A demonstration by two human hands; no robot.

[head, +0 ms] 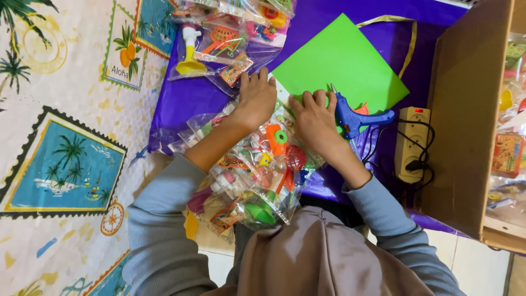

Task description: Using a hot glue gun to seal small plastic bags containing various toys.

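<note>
My left hand (255,98) lies flat, fingers apart, pressing on the near corner of a green sheet of paper (342,60) and the clear bags of small plastic toys (257,164) under it. My right hand (313,118) presses down beside it on the same green edge, fingers together and bent. A blue glue gun (359,116) lies just right of my right hand, touching the green sheet. Everything rests on a purple cloth (186,98).
More toy bags (230,33) lie at the top. A cream power strip (412,143) with a black cable sits right of the glue gun. An open cardboard box (466,120) with packets stands at the right. A patterned mat (60,142) covers the left.
</note>
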